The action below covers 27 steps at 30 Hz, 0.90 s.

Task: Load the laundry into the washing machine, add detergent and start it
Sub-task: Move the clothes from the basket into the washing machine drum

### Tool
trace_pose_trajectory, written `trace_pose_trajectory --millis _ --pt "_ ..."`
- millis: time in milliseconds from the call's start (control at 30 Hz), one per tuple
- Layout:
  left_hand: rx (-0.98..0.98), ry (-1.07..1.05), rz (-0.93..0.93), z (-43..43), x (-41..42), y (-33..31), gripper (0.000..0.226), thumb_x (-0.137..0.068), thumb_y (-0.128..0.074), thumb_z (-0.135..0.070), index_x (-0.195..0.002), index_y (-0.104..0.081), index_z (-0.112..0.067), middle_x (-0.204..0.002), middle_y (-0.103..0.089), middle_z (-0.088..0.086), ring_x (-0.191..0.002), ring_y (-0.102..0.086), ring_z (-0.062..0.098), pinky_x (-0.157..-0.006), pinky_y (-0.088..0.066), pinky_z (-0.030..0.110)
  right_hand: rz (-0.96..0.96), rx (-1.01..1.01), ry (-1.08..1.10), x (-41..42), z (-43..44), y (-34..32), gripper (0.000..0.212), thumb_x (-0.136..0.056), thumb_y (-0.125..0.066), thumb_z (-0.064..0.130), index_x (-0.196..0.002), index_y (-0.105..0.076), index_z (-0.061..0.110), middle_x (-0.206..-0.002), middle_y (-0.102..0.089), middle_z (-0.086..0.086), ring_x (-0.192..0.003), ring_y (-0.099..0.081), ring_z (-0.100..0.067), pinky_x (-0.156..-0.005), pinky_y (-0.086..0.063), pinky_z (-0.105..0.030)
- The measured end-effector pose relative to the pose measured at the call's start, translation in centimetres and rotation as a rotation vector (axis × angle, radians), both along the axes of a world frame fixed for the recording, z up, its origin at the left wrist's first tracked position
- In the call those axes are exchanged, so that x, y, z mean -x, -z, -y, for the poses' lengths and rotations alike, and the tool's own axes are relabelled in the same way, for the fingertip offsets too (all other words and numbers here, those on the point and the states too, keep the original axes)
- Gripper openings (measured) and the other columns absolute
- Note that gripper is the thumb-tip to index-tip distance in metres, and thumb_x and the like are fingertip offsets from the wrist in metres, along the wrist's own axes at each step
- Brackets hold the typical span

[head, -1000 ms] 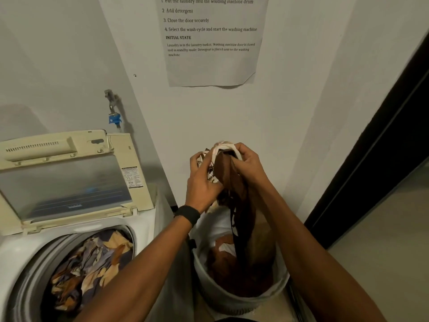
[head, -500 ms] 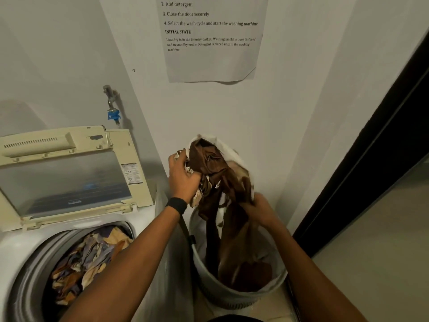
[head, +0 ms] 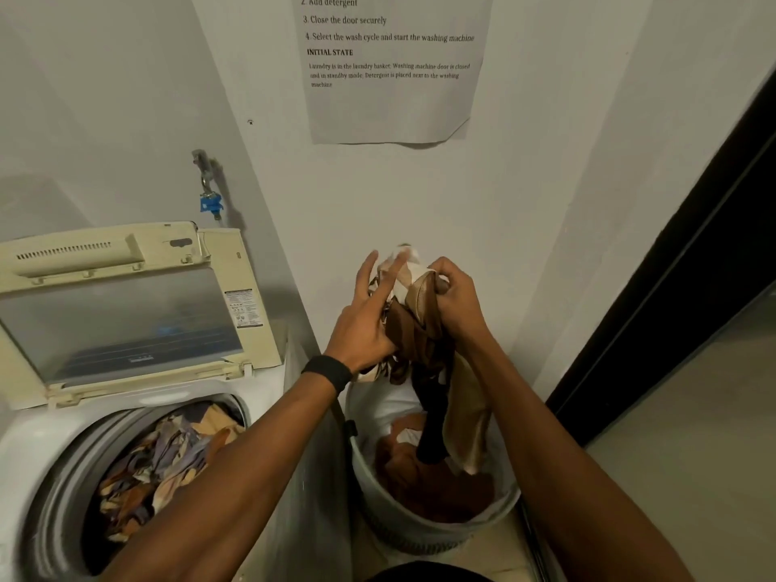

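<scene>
Grips a bundle of cloth (head: 420,329) high above the basket (head: 420,533) with the right hand (head: 457,304), fingers and thumb curled tight round the bunched top. Presses the left hand (head: 363,325) against the near side of the bundle, fingers straight and fanned wide, palm on the fabric, thumb hidden behind the cloth. Wears a smooth black wristband (head: 329,373) on the left wrist.

Bundle: soft and crumpled, several pieces twisted together. Glossy tan fabric, duller brown folds, a cream-white scrap at the very top. A dark strip and a pale tan flap hanging down from it into the basket.

Basket: round, pale grey plastic, ribbed low on the wall, on the floor just to the right of the washing machine (head: 25,447). Inside, rust-brown fabric and a white piece.

Washing machine: top-loading, white body with rounded edges. Lid (head: 126,321) raised upright against the wall, with a yellowed cream plastic frame, a row of small slots, a smoky see-through panel and a small printed label (head: 243,306) at its right edge. Drum (head: 63,497) round with a grey rim, holding a rumpled heap of clothes (head: 168,459) patterned in tan, brown and purple-grey.

On the wall above, a printed sheet of paper (head: 390,98), its lower right corner curling, and a metal tap (head: 210,201) with a blue plastic fitting. At the right, a dark door frame (head: 672,308).
</scene>
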State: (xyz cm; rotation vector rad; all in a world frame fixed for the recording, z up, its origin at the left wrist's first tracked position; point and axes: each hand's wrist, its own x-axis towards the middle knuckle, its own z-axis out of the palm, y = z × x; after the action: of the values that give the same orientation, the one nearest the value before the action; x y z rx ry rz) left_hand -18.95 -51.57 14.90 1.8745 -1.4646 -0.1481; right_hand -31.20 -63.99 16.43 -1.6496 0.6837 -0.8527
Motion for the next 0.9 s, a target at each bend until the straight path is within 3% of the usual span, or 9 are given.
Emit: trace_pose_trajectory --millis 100,200,333,400,500,600,767,833,900 --pt "0.125 -0.052 -0.054 0.5 0.4 0.5 0.067 -0.09 -0.067 -0.024 -0.152 -0.043 -0.035 -0.158 -0.035 -0.011 -0.108 -0.064 0.02 -0.093 -0.057 0.038 -0.021 0.011 -0.038 0.1 0.0 -0.5 0.011 -0.083 -0.074 0.009 -0.09 -0.068 0.015 -0.108 -0.064 -0.01 -0.089 -0.064 -0.013 -0.081 -0.05 -0.024" --pt "0.213 -0.159 -0.211 0.7 0.1 0.6 0.058 -0.089 -0.065 -0.023 -0.146 -0.052 -0.025 -0.145 -0.051 -0.004 -0.121 -0.059 0.018 -0.101 -0.049 0.03 0.058 0.049 -0.127 1.9 -0.2 -0.4 0.028 -0.093 -0.066 0.019 -0.121 -0.071 0.022 -0.127 -0.067 -0.002 -0.116 -0.064 -0.009 -0.097 -0.052 -0.023" --pt "0.287 -0.233 -0.272 0.9 -1.5 -0.3 0.056 -0.089 -0.068 -0.007 -0.142 -0.055 -0.016 -0.137 -0.056 0.004 -0.122 -0.057 0.016 -0.102 -0.049 0.028 -0.226 0.035 -0.171 4.8 -0.2 5.6 0.088 -0.087 -0.069 0.063 -0.159 -0.021 0.046 -0.165 -0.03 0.01 -0.147 -0.034 -0.006 -0.117 -0.036 -0.028" --pt "0.282 -0.232 -0.283 1.0 -1.9 -0.5 0.057 -0.088 -0.068 -0.005 -0.142 -0.055 -0.016 -0.135 -0.057 0.003 -0.12 -0.058 0.014 -0.101 -0.048 0.024 -0.439 -0.045 -0.224 5.7 -0.6 9.7 0.101 -0.072 -0.079 0.073 -0.154 -0.023 0.054 -0.156 -0.046 0.008 -0.138 -0.049 -0.014 -0.112 -0.047 -0.042" --pt "0.281 -0.262 -0.337 1.0 -2.2 -0.2 0.057 -0.085 -0.066 -0.015 -0.141 -0.055 -0.018 -0.135 -0.057 0.002 -0.12 -0.058 0.015 -0.102 -0.051 0.035 -0.571 0.031 -0.197 6.7 -1.0 11.2 0.046 -0.076 -0.082 0.057 -0.114 -0.07 0.034 -0.101 -0.076 0.005 -0.092 -0.073 -0.015 -0.084 -0.061 -0.046" --pt "0.224 -0.309 -0.3 0.4 -2.4 0.0 0.063 -0.081 -0.064 -0.025 -0.143 -0.054 -0.02 -0.139 -0.054 0.002 -0.12 -0.056 0.014 -0.101 -0.047 0.031 -0.425 -0.01 -0.059 7.2 -0.3 6.8 0.006 -0.09 -0.075 0.019 -0.092 -0.076 0.014 -0.087 -0.077 -0.01 -0.079 -0.073 -0.021 -0.077 -0.061 -0.046" --pt "0.049 -0.249 -0.045 -0.1 -2.0 0.1 0.067 -0.084 -0.065 -0.034 -0.148 -0.046 -0.029 -0.147 -0.046 -0.001 -0.115 -0.062 0.031 -0.093 -0.055 0.047 0.141 -0.04 0.156 6.1 1.2 -2.9 0.016 -0.098 -0.067 0.013 -0.114 -0.067 0.017 -0.111 -0.07 -0.011 -0.097 -0.071 -0.014 -0.076 -0.059 -0.026" --pt "0.034 -0.17 0.027 0.5 -1.0 -0.5 0.067 -0.085 -0.066 -0.035 -0.148 -0.043 -0.03 -0.146 -0.046 -0.002 -0.111 -0.062 0.032 -0.088 -0.056 0.048 0.142 -0.108 0.137 4.5 0.9 -4.0 0.02 -0.098 -0.068 0.018 -0.117 -0.063 0.014 -0.112 -0.068 -0.007 -0.096 -0.071 -0.013 -0.078 -0.058 -0.025" --pt "0.043 -0.088 0.034 1.0 -0.1 -0.9 0.065 -0.087 -0.069 -0.027 -0.147 -0.042 -0.031 -0.141 -0.048 -0.005 -0.109 -0.062 0.029 -0.086 -0.057 0.048 0.081 -0.221 0.067 2.7 -0.3 -3.3 0.003 -0.102 -0.061 0.014 -0.102 -0.062 0.017 -0.091 -0.066 0.001 -0.077 -0.067 -0.002 -0.074 -0.052 -0.019"
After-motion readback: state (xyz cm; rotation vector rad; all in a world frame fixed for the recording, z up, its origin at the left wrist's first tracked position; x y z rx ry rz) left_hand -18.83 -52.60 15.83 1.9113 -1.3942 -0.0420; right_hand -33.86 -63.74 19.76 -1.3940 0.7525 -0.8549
